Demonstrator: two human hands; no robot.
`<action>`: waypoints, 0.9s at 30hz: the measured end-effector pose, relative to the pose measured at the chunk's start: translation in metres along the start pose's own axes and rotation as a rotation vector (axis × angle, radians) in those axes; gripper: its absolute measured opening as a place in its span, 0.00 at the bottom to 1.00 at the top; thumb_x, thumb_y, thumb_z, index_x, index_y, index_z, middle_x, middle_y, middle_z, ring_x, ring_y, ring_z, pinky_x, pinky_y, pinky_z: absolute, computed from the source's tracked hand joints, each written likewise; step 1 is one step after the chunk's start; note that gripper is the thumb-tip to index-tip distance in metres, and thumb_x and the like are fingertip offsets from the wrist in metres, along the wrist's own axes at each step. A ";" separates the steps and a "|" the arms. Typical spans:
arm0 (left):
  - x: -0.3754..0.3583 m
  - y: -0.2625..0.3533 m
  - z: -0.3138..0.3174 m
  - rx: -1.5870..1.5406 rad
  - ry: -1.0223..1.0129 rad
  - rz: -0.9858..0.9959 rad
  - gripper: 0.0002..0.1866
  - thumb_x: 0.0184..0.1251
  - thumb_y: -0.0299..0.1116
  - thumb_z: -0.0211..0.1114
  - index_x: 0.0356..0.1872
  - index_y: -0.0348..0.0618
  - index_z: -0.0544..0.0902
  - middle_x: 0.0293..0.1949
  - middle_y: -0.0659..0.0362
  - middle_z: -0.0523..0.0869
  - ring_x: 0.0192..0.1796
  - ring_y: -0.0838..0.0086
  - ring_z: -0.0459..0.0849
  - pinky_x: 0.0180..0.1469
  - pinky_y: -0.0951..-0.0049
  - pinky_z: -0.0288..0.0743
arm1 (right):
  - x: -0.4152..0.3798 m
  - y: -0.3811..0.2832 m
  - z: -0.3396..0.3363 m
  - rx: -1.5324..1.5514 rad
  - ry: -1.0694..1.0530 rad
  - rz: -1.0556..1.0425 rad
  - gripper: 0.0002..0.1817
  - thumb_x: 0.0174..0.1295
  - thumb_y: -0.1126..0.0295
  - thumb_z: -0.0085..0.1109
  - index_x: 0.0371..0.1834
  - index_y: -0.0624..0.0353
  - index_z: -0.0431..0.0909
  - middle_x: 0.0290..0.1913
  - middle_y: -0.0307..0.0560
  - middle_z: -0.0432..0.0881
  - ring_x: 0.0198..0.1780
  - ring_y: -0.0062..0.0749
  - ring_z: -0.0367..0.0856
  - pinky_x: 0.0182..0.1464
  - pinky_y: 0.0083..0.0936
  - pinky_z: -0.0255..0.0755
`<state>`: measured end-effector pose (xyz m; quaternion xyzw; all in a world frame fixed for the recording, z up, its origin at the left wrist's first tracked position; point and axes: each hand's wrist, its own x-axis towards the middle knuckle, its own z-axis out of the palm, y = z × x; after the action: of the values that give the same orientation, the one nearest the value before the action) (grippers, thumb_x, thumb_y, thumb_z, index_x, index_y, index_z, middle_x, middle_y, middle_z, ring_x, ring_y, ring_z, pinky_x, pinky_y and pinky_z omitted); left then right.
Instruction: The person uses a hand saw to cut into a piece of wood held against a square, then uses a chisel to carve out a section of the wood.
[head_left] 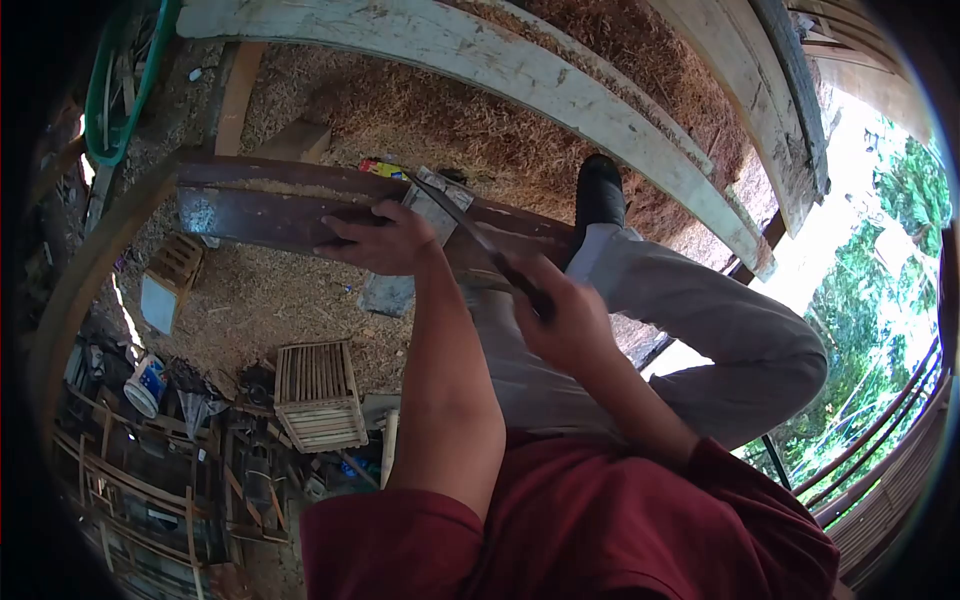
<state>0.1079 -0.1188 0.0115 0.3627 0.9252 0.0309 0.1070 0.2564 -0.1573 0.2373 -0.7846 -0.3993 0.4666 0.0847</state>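
My right hand (565, 315) is wrapped around the dark handle of a long, narrow-bladed tool that looks like a knife (455, 212). Its blade slants up and left, crossing over a flat grey block (437, 217) on a dark brown wooden plank (265, 215). My left hand (385, 240) lies over the plank, left of the blade, with fingers stretched out and apart. A small yellow and red packet (382, 168) sits by the blade's tip.
Pale curved boards (480, 62) span the far side above wood shavings (420, 110). Slatted wooden boxes (318, 395) stand on the lower left, near a white bucket (146, 387). A green-rimmed container (108, 150) is at upper left. My leg (710, 310) bends along the right.
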 end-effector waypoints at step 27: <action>-0.003 0.000 -0.004 0.021 -0.005 -0.008 0.46 0.74 0.55 0.60 0.89 0.48 0.58 0.86 0.24 0.47 0.83 0.26 0.64 0.74 0.35 0.77 | 0.018 0.001 0.023 -0.061 0.006 -0.054 0.23 0.68 0.65 0.66 0.68 0.46 0.84 0.37 0.54 0.93 0.40 0.58 0.94 0.45 0.50 0.88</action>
<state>0.1086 -0.1208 0.0160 0.3599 0.9268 0.0198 0.1058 0.2431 -0.1506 0.2126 -0.7771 -0.4343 0.4493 0.0744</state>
